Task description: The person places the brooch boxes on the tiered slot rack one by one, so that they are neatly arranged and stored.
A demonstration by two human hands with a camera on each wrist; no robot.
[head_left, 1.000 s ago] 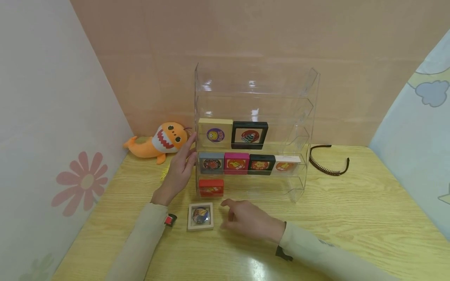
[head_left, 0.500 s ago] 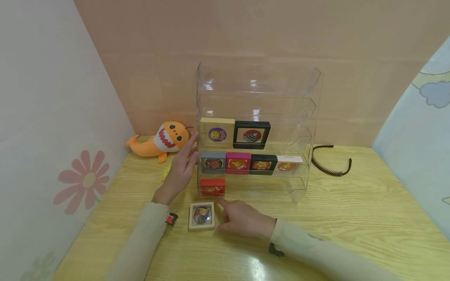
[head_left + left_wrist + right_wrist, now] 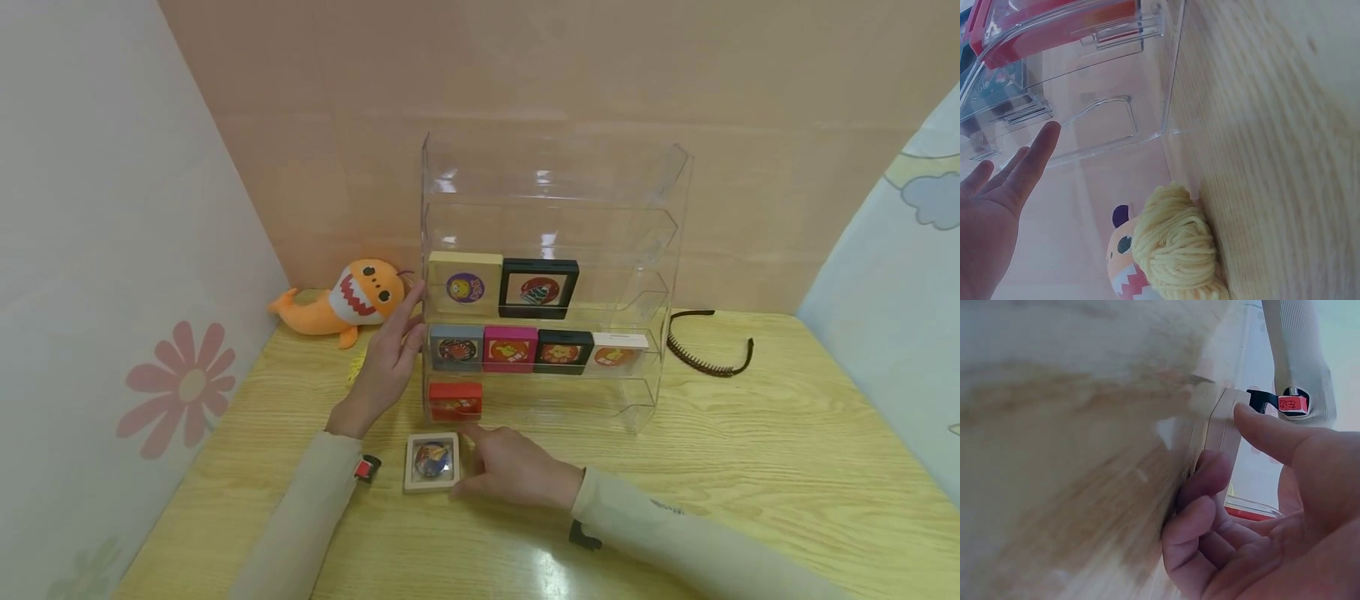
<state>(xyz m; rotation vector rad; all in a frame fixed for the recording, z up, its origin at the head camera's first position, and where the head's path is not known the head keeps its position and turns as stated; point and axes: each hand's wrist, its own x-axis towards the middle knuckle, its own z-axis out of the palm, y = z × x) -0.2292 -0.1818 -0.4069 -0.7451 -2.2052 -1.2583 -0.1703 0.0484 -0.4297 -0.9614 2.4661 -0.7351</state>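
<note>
A small pale square display frame (image 3: pixel 411 463) with a round badge inside lies flat on the table in front of the clear acrylic rack (image 3: pixel 555 417). At its right side, my right hand (image 3: pixel 517 468) holds it, thumb at the near corner and index finger at the far one. In the right wrist view the thumb (image 3: pixel 1272 434) touches the frame's edge (image 3: pixel 1225 428) while other fingers curl on the table. My left hand (image 3: pixel 381 367) rests its extended fingertips against the rack's left side. In the left wrist view its fingers (image 3: pixel 1025 165) are straight and hold nothing.
Several small boxed frames stand on the rack's lower tiers, including a red one (image 3: pixel 455 402) at bottom left. An orange shark plush (image 3: pixel 322 315) and yellow yarn (image 3: pixel 1175 244) lie left of the rack. A dark headband (image 3: pixel 693 360) lies to its right.
My right hand has moved left from beside the display frame until its thumb and index finger meet the frame. My left hand has stayed on the rack. The view has shifted slightly.
</note>
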